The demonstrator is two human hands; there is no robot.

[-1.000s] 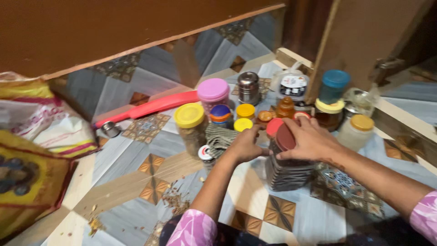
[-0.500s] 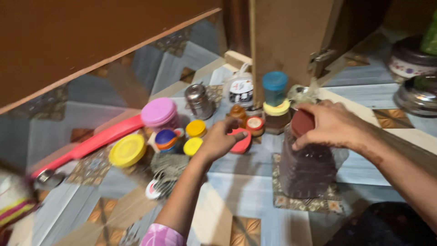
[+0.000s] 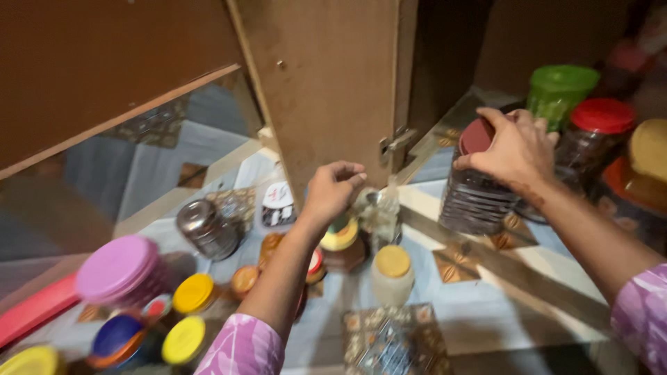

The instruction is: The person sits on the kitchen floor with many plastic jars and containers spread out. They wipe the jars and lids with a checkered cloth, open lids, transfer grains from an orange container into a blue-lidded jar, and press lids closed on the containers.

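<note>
Maroon-lidded jar [image 3: 474, 187] gripped by right hand [image 3: 514, 146] at cupboard edge; left hand [image 3: 332, 191] curled empty

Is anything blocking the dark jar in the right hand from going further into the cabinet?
Yes. The right hand grips the dark jar by its maroon lid at the cabinet's opening. Just behind it stand a green-lidded jar and a red-lidded jar, crowding the space beyond.

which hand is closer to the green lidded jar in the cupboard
Right. The right hand grips the maroon-lidded jar directly beside the green-lidded jar. The left hand hangs much farther off, down by the cupboard door.
</note>
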